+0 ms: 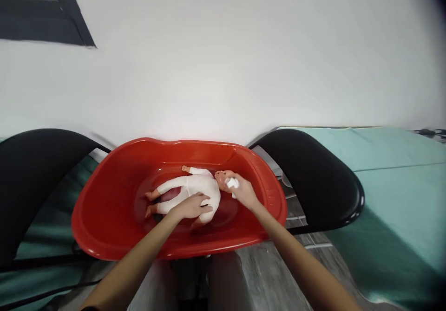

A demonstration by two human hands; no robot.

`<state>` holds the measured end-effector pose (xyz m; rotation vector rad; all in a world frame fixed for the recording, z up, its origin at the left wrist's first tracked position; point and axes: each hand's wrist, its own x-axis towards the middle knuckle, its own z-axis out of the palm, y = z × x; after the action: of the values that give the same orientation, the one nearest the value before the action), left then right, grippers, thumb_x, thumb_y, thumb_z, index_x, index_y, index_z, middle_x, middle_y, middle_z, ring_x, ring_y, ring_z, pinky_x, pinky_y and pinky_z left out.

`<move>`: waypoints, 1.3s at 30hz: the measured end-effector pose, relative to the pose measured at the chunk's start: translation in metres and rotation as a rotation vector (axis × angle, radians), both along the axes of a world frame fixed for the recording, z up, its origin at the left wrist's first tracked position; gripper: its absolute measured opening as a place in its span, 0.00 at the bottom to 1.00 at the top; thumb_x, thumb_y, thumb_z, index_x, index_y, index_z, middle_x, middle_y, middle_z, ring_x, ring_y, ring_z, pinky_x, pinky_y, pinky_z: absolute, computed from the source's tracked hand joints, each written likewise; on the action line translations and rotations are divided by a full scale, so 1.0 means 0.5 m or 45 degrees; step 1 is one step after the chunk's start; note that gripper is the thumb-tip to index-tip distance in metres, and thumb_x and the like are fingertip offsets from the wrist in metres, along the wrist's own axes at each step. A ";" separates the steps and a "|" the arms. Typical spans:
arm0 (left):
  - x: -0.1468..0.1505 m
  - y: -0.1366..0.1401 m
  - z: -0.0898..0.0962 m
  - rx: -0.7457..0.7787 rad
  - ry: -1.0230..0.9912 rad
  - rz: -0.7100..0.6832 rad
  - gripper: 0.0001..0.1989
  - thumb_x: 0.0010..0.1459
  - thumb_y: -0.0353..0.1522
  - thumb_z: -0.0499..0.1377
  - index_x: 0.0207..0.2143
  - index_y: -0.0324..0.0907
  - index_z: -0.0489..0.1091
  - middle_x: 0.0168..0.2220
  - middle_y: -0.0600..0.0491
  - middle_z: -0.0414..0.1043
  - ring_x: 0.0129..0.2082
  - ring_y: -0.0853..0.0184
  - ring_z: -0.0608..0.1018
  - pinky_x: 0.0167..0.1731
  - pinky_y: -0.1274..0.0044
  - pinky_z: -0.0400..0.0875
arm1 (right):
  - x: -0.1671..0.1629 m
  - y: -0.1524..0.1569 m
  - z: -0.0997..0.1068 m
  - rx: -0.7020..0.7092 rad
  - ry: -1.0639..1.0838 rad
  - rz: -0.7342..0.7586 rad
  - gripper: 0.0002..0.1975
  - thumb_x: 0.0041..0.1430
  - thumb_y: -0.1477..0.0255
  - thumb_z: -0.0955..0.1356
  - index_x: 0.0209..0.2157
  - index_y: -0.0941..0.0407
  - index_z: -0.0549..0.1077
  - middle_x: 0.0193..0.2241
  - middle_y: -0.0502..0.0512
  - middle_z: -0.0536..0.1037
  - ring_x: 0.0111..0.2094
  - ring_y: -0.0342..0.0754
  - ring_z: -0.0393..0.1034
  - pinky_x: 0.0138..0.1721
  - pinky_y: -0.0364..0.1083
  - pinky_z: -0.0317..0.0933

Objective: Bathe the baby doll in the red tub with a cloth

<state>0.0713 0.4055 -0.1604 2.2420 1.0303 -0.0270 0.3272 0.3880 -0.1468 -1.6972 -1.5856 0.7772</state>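
At nine o'clock from the red plastic baby bathtub (104, 195), a black chair (38, 171), with green cloth (52, 232) behind and below. Farther out, toward half past ten, a dark window frame (42, 16) on the white wall (223, 69).

Inside the bathtub, from the middle toward three o'clock, a baby doll (200, 185) in a white bodysuit, lying lengthwise with feet toward nine and head toward three, probably because of the long shape of the hollow. Over the near side of the torso, beside the shoulder, the left hand (195, 206), palm down with fingers loosely spread and nothing visibly gripped; likely placed there to steady the body against sliding or rolling. Just beyond, at the head, the right hand (244, 192), with fingers curled narrow around a white wad (232, 182), cloth or tissue impossible to tell; apparently held so as to bring the soft part against the face, partly hidden here.

At five o'clock, outside the rim, grey wood-look floor (265, 269). At three o'clock, a second black chair (306, 176), seemingly paired with the first to flank or prop the bathtub. Beyond, a pale green cover (397, 162) over a bed or table.
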 end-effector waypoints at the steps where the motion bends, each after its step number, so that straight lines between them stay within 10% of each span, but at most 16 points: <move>1: 0.018 0.013 -0.010 0.013 -0.007 0.043 0.33 0.68 0.47 0.52 0.69 0.41 0.64 0.70 0.44 0.62 0.69 0.56 0.66 0.66 0.69 0.61 | 0.016 0.040 -0.014 0.049 -0.046 -0.135 0.22 0.62 0.54 0.68 0.49 0.54 0.76 0.44 0.56 0.81 0.45 0.53 0.76 0.48 0.48 0.68; 4: 0.047 0.041 -0.037 0.031 0.087 0.118 0.34 0.66 0.44 0.55 0.72 0.42 0.59 0.75 0.43 0.45 0.75 0.49 0.48 0.70 0.59 0.53 | 0.054 0.140 -0.081 0.030 -0.171 -0.329 0.28 0.64 0.52 0.66 0.57 0.56 0.72 0.54 0.63 0.77 0.55 0.57 0.72 0.58 0.53 0.64; 12: 0.072 0.056 -0.082 0.019 0.409 0.009 0.34 0.66 0.37 0.61 0.72 0.45 0.58 0.77 0.38 0.34 0.74 0.36 0.40 0.70 0.48 0.47 | 0.046 0.267 -0.232 -0.132 -0.561 -0.243 0.23 0.72 0.59 0.58 0.54 0.54 0.77 0.54 0.64 0.77 0.54 0.60 0.71 0.57 0.56 0.63; 23: 0.073 0.070 -0.113 0.006 0.475 0.002 0.32 0.68 0.37 0.58 0.72 0.45 0.57 0.76 0.39 0.38 0.74 0.34 0.45 0.69 0.49 0.51 | 0.023 0.306 -0.198 -0.190 -0.297 0.181 0.11 0.67 0.67 0.67 0.41 0.53 0.82 0.39 0.53 0.83 0.39 0.48 0.76 0.42 0.44 0.64; 31: 0.070 0.071 -0.115 0.005 0.439 0.004 0.32 0.68 0.36 0.57 0.73 0.44 0.56 0.77 0.40 0.37 0.74 0.35 0.45 0.70 0.49 0.50 | 0.052 0.310 -0.177 -0.258 -0.445 -0.103 0.15 0.70 0.66 0.66 0.45 0.58 0.82 0.43 0.60 0.83 0.44 0.51 0.75 0.46 0.47 0.62; 39: 0.072 0.058 -0.133 0.021 0.401 0.011 0.36 0.66 0.37 0.59 0.73 0.43 0.55 0.77 0.40 0.35 0.74 0.32 0.42 0.70 0.47 0.47 | -0.057 0.253 -0.170 0.073 -0.820 0.524 0.16 0.71 0.65 0.63 0.50 0.55 0.80 0.52 0.59 0.80 0.54 0.60 0.70 0.59 0.58 0.61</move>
<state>0.1074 0.4347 -0.2267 2.2948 1.2063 -0.3792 0.2988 0.5143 -0.2319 -1.6929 -2.4224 0.3682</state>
